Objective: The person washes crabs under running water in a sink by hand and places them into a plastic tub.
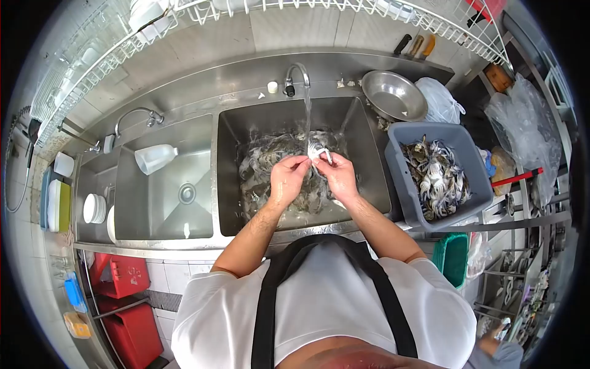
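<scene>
Over the right-hand sink basin (225,172), my left hand (288,182) and my right hand (338,178) meet, fingers closed in a pinch. Between them is a small crab (316,149), pale underside showing, under water running from the faucet (300,69). My fingers cover part of its body and legs. Below my hands, a mass of wet crabs (264,161) lies in water across the basin. To the right of the sink stands a grey tub (402,169) with a heap of crabs (437,178) in it.
Behind the tub are a steel bowl (394,95) and a white plastic bag (437,101). A plastic jug (155,158) lies in the left basin (157,215). Knives (416,46) hang on the wall below a wire rack (344,7). Another person's hand (491,340) shows at lower right.
</scene>
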Action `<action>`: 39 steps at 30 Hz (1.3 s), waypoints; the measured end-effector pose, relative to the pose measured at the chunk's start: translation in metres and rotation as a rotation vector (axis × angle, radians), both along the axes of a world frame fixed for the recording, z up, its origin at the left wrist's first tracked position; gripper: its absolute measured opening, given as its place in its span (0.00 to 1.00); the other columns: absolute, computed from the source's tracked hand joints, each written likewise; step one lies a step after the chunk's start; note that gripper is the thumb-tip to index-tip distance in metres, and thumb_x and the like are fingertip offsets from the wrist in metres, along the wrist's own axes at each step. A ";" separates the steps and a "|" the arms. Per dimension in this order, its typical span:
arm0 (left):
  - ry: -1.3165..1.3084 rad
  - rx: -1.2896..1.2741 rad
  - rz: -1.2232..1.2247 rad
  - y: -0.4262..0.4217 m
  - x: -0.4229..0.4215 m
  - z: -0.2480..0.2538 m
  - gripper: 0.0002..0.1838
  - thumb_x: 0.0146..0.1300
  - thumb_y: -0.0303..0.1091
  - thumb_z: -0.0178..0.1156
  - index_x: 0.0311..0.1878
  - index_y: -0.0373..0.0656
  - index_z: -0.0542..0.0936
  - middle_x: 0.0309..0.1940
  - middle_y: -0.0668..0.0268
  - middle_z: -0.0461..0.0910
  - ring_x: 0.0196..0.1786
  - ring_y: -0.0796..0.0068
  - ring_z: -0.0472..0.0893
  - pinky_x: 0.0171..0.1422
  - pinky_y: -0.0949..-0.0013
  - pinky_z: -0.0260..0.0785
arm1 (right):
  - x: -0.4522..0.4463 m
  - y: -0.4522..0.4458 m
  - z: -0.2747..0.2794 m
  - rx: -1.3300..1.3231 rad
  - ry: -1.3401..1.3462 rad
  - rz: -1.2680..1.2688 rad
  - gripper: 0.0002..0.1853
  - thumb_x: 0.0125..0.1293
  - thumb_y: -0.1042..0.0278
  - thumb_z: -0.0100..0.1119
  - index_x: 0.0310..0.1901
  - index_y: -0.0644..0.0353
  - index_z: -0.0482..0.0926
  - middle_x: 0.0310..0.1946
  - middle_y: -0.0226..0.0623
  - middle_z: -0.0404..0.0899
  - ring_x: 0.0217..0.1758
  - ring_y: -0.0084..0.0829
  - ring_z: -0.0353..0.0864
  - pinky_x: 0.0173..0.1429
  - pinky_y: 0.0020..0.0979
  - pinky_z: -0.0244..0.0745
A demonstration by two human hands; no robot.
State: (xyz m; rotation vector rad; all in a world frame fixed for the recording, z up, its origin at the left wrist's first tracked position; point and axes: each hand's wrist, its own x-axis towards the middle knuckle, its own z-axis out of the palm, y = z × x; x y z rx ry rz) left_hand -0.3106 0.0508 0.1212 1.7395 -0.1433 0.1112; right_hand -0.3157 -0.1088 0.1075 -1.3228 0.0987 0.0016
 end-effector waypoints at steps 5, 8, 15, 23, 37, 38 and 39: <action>-0.070 0.047 0.047 -0.005 -0.003 0.001 0.07 0.61 0.28 0.65 0.39 0.34 0.85 0.32 0.61 0.82 0.32 0.73 0.81 0.38 0.71 0.72 | -0.004 0.002 0.002 -0.017 -0.036 -0.040 0.10 0.64 0.72 0.68 0.42 0.69 0.82 0.34 0.25 0.80 0.36 0.12 0.74 0.41 0.19 0.72; 0.011 -0.028 0.026 -0.008 -0.003 -0.007 0.07 0.60 0.29 0.64 0.37 0.34 0.84 0.29 0.59 0.81 0.31 0.72 0.80 0.37 0.69 0.72 | -0.009 0.000 0.000 -0.097 -0.015 -0.051 0.10 0.64 0.72 0.69 0.41 0.69 0.82 0.33 0.24 0.80 0.36 0.12 0.74 0.40 0.19 0.72; 0.126 0.086 0.080 -0.007 0.008 -0.014 0.08 0.55 0.30 0.63 0.28 0.34 0.78 0.24 0.61 0.81 0.28 0.77 0.79 0.33 0.69 0.72 | -0.018 0.004 -0.009 -0.128 0.037 -0.093 0.07 0.67 0.72 0.64 0.41 0.66 0.82 0.31 0.25 0.81 0.31 0.14 0.76 0.37 0.19 0.73; 0.316 -0.380 -0.109 -0.011 0.022 -0.040 0.12 0.66 0.29 0.62 0.49 0.33 0.81 0.39 0.68 0.82 0.39 0.82 0.78 0.45 0.77 0.70 | 0.009 0.000 -0.015 0.163 0.219 0.019 0.07 0.65 0.71 0.66 0.42 0.56 0.79 0.38 0.23 0.80 0.39 0.16 0.79 0.42 0.22 0.77; 0.616 -0.690 0.303 -0.037 0.136 -0.087 0.11 0.59 0.18 0.48 0.39 0.32 0.81 0.29 0.63 0.80 0.29 0.74 0.77 0.32 0.70 0.69 | 0.081 0.018 -0.062 -0.228 -0.127 -0.243 0.05 0.62 0.76 0.67 0.38 0.63 0.80 0.31 0.27 0.82 0.32 0.15 0.74 0.36 0.23 0.70; 0.582 -0.611 0.238 -0.034 0.155 -0.091 0.10 0.60 0.21 0.52 0.41 0.33 0.81 0.29 0.64 0.80 0.28 0.74 0.77 0.29 0.71 0.68 | 0.086 0.014 -0.058 -0.211 -0.111 -0.247 0.05 0.63 0.76 0.67 0.39 0.63 0.80 0.32 0.25 0.82 0.32 0.15 0.74 0.37 0.23 0.70; 0.553 -0.530 0.172 -0.036 0.171 -0.094 0.09 0.61 0.23 0.56 0.43 0.34 0.82 0.28 0.64 0.81 0.27 0.75 0.77 0.27 0.71 0.67 | 0.091 0.008 -0.055 -0.195 -0.091 -0.254 0.06 0.63 0.77 0.67 0.40 0.62 0.80 0.32 0.24 0.81 0.33 0.15 0.73 0.37 0.22 0.70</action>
